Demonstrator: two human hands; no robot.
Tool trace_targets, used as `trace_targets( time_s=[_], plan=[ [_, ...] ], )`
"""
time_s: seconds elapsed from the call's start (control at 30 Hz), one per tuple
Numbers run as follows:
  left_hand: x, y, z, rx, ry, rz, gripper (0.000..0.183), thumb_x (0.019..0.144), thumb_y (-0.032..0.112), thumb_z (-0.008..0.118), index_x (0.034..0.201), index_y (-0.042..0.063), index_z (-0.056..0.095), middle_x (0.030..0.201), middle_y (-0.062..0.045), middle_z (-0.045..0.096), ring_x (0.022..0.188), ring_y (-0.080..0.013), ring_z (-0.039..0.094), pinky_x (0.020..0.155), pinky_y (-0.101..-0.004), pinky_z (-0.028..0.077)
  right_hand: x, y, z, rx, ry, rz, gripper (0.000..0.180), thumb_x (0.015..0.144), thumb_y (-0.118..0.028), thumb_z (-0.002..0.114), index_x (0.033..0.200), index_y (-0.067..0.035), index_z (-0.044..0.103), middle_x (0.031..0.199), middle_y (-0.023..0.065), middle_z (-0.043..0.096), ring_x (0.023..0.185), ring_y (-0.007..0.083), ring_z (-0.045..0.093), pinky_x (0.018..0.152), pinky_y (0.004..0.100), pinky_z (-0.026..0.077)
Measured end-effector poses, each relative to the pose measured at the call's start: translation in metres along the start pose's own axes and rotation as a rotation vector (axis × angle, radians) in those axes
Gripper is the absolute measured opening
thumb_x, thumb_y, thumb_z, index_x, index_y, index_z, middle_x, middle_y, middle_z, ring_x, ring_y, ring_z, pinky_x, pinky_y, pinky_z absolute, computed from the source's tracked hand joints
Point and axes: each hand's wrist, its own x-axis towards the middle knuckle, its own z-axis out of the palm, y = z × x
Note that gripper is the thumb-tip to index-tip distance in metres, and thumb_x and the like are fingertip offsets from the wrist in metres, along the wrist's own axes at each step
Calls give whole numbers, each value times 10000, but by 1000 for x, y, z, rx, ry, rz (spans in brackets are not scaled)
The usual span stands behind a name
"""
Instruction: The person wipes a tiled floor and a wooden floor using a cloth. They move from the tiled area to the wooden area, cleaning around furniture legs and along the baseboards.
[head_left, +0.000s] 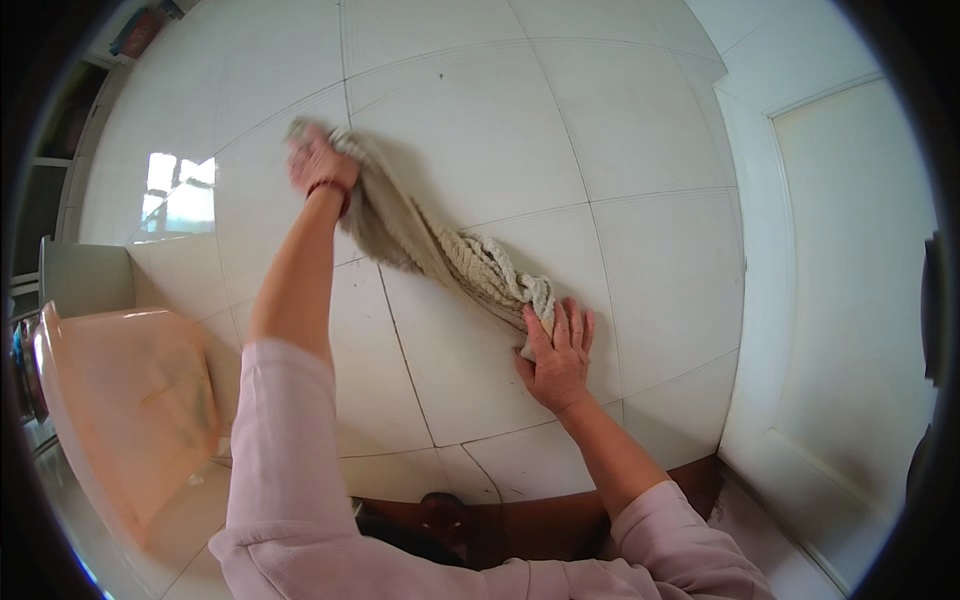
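A long, bunched beige towel (427, 236) lies slantwise over white floor tiles (465, 127). My left hand (326, 161), with a red bracelet at the wrist, is closed on its upper left end and looks blurred. At the lower right end, my right hand (561, 358) grips the cloth between thumb and forefinger, its other fingers spread over the tile. Both forearms reach out from pink sleeves.
An orange translucent plastic tub (142, 397) stands at the left beside a grey panel (86, 277). A white door (847, 262) bounds the right side. Reddish-brown wood (547, 525) runs along the bottom, close to my body.
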Motion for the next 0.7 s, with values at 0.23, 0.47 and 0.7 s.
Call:
trace_targets(
  time_s=[0.23, 0.47, 0.7],
  plan=[
    [-112, 168, 19, -220, 77, 1022, 574, 754, 119, 487, 1313, 129, 356, 1353, -167, 327, 1212, -341, 320, 996, -448, 239, 0, 6, -1, 43, 70, -25, 493, 667, -220, 662, 1127, -107, 530, 1199, 195, 424, 1168, 392, 346, 988, 540, 235],
    [-255, 119, 4, -648, -433, 1651, 495, 648, -3, 522, 1110, 169, 567, 1281, -79, 422, 1098, -291, 425, 947, -404, 352, -50, 25, -9, 298, -19, -251, 364, 610, -123, 647, 959, -59, 569, 1157, 208, 454, 1095, 388, 389, 938, 504, 306],
    [-142, -9, -11, -483, 198, 406, 504, 728, 43, 484, 1226, 115, 464, 1260, -206, 418, 1179, -368, 348, 962, -493, 264, -38, 58, -53, -13, 106, 194, 429, 633, -138, 671, 1017, -20, 519, 1255, 215, 371, 1150, 398, 348, 977, 512, 263]
  ],
)
